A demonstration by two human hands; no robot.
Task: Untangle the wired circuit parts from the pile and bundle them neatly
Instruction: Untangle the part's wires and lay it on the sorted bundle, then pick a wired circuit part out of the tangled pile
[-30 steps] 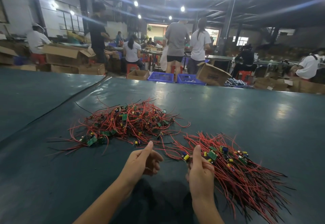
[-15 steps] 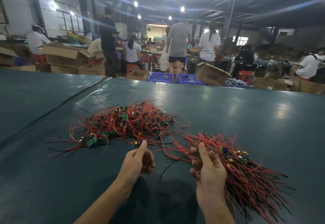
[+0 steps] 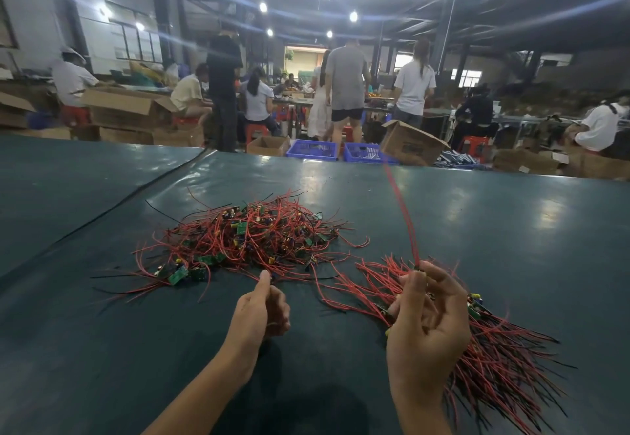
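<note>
A tangled pile (image 3: 245,240) of red and black wires with small green circuit boards lies on the dark green table (image 3: 494,230), ahead and left. A straighter bundle (image 3: 494,359) of the same wired parts lies at the right, fanning toward the near right. My right hand (image 3: 426,325) is raised over the bundle's head end, palm toward me, and pinches the base of one wired part (image 3: 402,216) whose red wire stands up and away. My left hand (image 3: 260,310) hovers just before the pile, fingers curled, thumb up; whether it holds a wire is unclear.
Beyond the table's far edge stand blue crates (image 3: 313,149), open cardboard boxes (image 3: 410,144) and red stools. Several people sit or stand at benches further back. A seam (image 3: 136,192) in the table cover runs diagonally at the left.
My right hand has turned palm toward me and lifted one wired part, its red wire now pointing up. My left hand has shifted slightly toward the pile.
</note>
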